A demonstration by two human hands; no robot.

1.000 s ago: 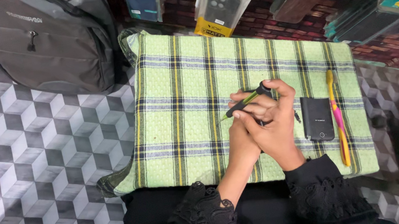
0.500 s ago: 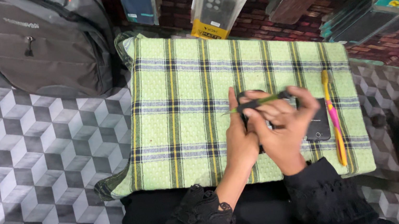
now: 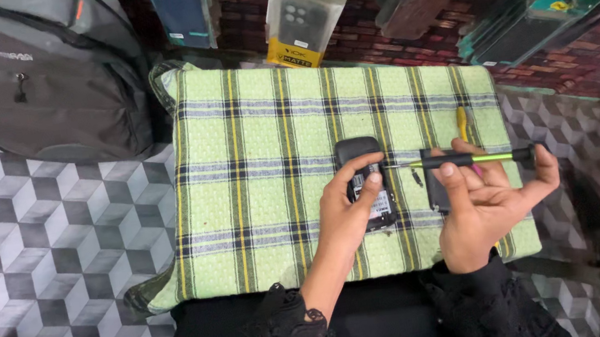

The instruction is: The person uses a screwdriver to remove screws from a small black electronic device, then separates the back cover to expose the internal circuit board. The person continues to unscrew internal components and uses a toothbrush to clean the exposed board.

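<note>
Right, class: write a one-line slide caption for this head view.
Left hand steadies an opened phone on a checked cloth; right hand aims a screwdriver.

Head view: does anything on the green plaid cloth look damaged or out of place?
Nothing looks damaged. The small dark phone under the left hand lies with its back open, and a dark flat part sits beside it. The right hand holds the screwdriver level, tip at the phone.

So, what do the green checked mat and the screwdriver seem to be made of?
The mat looks like woven cloth, matte: a coarse weave shows, and its edge sags softly. The screwdriver in the right hand seems to have a thin, bright metal shaft and a green and black handle, probably plastic or rubber; the picture leaves that open.
</note>
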